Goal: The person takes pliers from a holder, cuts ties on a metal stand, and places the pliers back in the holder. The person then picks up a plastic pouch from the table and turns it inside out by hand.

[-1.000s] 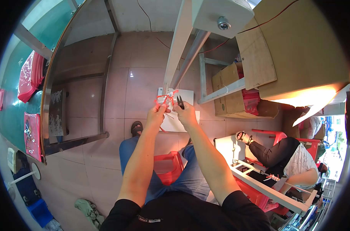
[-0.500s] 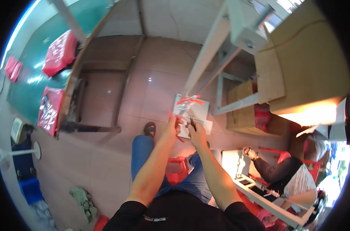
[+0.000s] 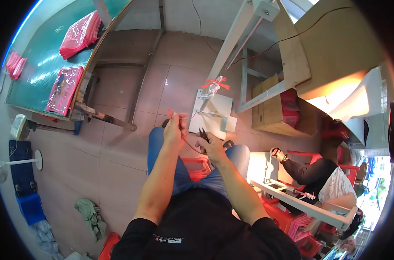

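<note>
My left hand (image 3: 175,129) is closed around a thin red strip (image 3: 191,145); one end pokes out above the fingers and the rest trails below toward my right hand. My right hand (image 3: 212,147) is wrapped around small black thread snips (image 3: 203,134), with the points facing up and away from me. Just beyond both hands stands a white metal base (image 3: 223,104) with a short post. Red strips (image 3: 217,83) are tied around the top of that post. Whether the snips touch the strip cannot be made out.
At the left is a green-topped table (image 3: 37,56) with stacked pink pouches (image 3: 81,34). Cardboard boxes (image 3: 266,108) sit under a frame at the right. Another person's leg (image 3: 307,171) and a white metal frame (image 3: 303,203) are close on my right. A red stool (image 3: 196,168) is beneath me.
Both hands have come back from the white base toward my body, and the left has moved further left. The red strip now runs down from the left hand. The whole view has shifted slightly.
</note>
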Tool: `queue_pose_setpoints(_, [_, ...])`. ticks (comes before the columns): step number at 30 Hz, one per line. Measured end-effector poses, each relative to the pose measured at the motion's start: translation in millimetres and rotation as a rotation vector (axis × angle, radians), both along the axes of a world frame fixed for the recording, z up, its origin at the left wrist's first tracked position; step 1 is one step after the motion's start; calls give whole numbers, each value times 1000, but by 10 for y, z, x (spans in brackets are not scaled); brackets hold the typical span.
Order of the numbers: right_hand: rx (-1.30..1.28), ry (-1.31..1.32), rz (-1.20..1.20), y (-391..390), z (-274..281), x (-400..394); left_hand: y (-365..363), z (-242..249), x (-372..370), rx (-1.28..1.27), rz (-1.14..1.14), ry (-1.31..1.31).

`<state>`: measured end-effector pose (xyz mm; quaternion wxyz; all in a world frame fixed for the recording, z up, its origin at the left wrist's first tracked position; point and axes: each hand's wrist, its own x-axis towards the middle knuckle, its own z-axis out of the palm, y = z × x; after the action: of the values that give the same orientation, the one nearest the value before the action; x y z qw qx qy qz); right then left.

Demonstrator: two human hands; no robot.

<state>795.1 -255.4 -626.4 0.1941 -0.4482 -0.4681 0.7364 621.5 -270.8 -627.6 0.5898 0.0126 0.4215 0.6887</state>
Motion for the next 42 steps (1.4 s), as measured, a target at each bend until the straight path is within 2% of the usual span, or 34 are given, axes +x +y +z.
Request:
queue_pose_setpoints(2, [14,117,-158,24,-96,31,-135,-69,20,3,-27,35])
queue_pose_setpoints(6, [61,169,-139,102,165,-158,-441,-93,15,-13,-54,65])
queue_pose_setpoints(10, [182,68,54,227,480,-560,-851,-186,-178,7,-56,57])
queue_pose_setpoints(15, [383,36,253,558,649,-1501,-1228,-476,-435,-11,0,-129])
queue_pose_setpoints(18, [766,-95,351,726,1019,-2380,-1315,-738,-526,-126,-53,-161])
queue_pose_setpoints(20, [1212,49,262,925,1104,-3030,-1298,-762,-591,-102,-76,-191])
queue_pose_setpoints(22, [1233,48,260,1021,1324,-3652,-1267,-785,-631,-111,-85,-220])
queue_pose_setpoints(24, [1405,-64,314,1127,1501,-4218,-1232,-799,-704,-98,-66,-238])
queue_pose_setpoints(28, [1592,-98,294,1202,1482,-5062,-1263,-883,-844,-65,15,-371])
queue_pose_setpoints(30, [1664,-258,406,1213,1432,-5252,-1234,-868,-916,-37,34,-401])
queue_pose_setpoints(33, [1677,-35,278,1231,1324,-5135,-1218,-869,-933,-27,60,-443])
queue_pose_setpoints(34, [1663,-80,264,1237,1247,-4931,-1207,-842,-931,-33,76,-441])
queue_pose_setpoints(36, [1614,154,96,1202,1097,-4368,-1168,-807,-931,-46,86,-410])
queue_pose_setpoints(38, [1288,44,138,834,752,-3387,-1188,-760,-890,3,138,-452])
queue_pose_setpoints(39, [1283,-81,199,642,347,-2856,-1142,-708,-883,49,194,-503])
queue_pose_setpoints(40, [842,-181,376,377,338,-2350,-1105,-642,-850,90,214,-498])
queue_pose_setpoints(41, [660,-164,315,87,-50,-1886,-1075,-655,-795,120,219,-490])
queue_pose_setpoints(42, [299,-52,281,-88,-268,-1500,-1016,-657,-725,154,229,-478])
